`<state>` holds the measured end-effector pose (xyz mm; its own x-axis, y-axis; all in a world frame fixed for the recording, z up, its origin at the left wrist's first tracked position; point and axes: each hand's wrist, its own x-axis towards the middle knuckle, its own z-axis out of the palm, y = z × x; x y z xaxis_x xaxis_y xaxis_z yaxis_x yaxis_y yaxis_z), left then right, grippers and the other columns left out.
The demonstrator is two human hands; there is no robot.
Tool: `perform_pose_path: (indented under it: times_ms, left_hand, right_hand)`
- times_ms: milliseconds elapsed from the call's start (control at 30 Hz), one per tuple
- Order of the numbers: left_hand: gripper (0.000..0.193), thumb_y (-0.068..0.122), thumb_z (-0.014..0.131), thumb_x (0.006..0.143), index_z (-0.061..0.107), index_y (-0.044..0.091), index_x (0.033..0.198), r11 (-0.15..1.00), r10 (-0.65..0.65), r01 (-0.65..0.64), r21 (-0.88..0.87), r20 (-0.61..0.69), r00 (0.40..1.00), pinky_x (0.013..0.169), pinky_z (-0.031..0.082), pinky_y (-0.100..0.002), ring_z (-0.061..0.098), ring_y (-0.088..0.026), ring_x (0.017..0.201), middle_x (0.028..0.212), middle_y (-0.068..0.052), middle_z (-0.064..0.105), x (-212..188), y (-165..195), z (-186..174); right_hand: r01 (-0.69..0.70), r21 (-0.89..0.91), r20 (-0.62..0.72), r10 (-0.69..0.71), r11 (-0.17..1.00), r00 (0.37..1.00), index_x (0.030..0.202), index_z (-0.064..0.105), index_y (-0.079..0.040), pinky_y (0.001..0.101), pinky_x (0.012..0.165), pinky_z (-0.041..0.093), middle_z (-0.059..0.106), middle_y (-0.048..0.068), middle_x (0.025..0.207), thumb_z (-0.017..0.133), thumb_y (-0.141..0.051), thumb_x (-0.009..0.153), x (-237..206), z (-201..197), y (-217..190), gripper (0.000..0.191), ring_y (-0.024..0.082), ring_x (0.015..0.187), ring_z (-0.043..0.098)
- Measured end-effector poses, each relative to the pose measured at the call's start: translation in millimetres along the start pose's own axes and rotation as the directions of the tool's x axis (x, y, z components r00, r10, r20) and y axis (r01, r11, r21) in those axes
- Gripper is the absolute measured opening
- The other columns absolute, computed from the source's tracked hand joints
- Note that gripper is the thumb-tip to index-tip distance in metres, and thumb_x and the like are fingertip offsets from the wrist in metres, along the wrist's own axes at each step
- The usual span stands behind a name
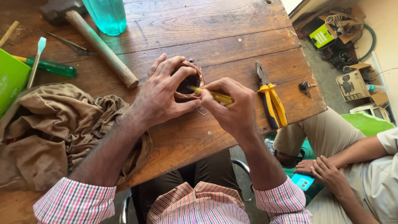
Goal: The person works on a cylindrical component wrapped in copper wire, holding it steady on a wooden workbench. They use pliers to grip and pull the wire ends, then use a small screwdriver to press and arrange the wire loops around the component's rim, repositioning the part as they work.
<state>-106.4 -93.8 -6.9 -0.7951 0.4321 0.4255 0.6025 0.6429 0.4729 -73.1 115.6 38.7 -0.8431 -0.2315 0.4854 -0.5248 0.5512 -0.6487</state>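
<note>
Two hands are working at the middle of a wide, worn wooden worktop (232, 29), which is filling most of the view from above. A crumpled brown cloth (54, 128) is lying over its near left part, and a second person in pale clothes is sitting off the right edge with their hands (323, 170) resting together over a small blue card. A hammer with a long wooden handle (101, 47) is lying slantwise at the far left, just beside a green translucent bottle (105, 14). The left hand (159, 95) is curling around a small round coil of copper-coloured wire (188, 81) that is sitting on the worktop between the hands – thumb below, fingers wrapping over its top rim, so the hand is clasping it rather than lying flat. The right hand (232, 110) is closing its fingers around a thin yellow-handled tool (215, 96), whose tip is pointing into the dark hollow of the coil. Pliers with yellow and blue grips (269, 97) are lying just to the right of that hand, not touching it – a small bunch of keys (306, 87) is sitting near the worktop's right edge beyond them. A green-handled screwdriver (49, 66) and a pale flat-tipped tool (36, 58) are lying at the far left, crossing each other.
</note>
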Motion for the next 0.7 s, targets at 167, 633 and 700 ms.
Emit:
perform_pose_path:
  times_ms: [167,633,700]
  left_hand:
    - [0.063,0.059,0.079,0.082,0.067,0.012,0.122,1.000,-0.022,0.022,-0.009,-0.005,1.000,0.125,0.020,-0.057,0.037,-0.043,0.145,0.150,-0.023,0.045,-2.8,-1.9,0.5]
    - [0.057,0.048,0.084,0.080,0.069,0.009,0.119,0.999,-0.012,0.009,-0.048,-0.046,0.999,0.124,0.022,-0.057,0.038,-0.048,0.143,0.146,-0.025,0.048,-2.0,-4.3,3.2]
    - [0.056,0.046,0.085,0.080,0.068,0.009,0.119,0.997,0.000,-0.005,-0.082,-0.054,0.999,0.125,0.021,-0.057,0.040,-0.045,0.143,0.146,-0.025,0.050,-1.0,-4.3,3.2]
  right_hand:
    - [0.084,-0.079,-0.168,-0.097,0.993,0.981,0.100,0.073,0.000,0.0284,0.070,0.061,0.074,0.009,0.088,0.075,-0.007,0.096,1.1,1.6,0.5,0.008,0.014,0.078,0.073]
    - [0.183,-0.308,-0.129,-0.231,0.934,0.964,0.104,0.068,0.000,0.0386,0.067,0.056,0.068,0.013,0.086,0.074,-0.005,0.100,-2.9,29.3,-5.3,0.009,0.024,0.075,0.070]
    - [0.176,-0.304,-0.113,-0.219,0.936,0.969,0.104,0.068,0.001,0.0395,0.067,0.056,0.068,0.014,0.086,0.074,-0.005,0.100,-3.3,30.0,-5.9,0.009,0.025,0.076,0.070]
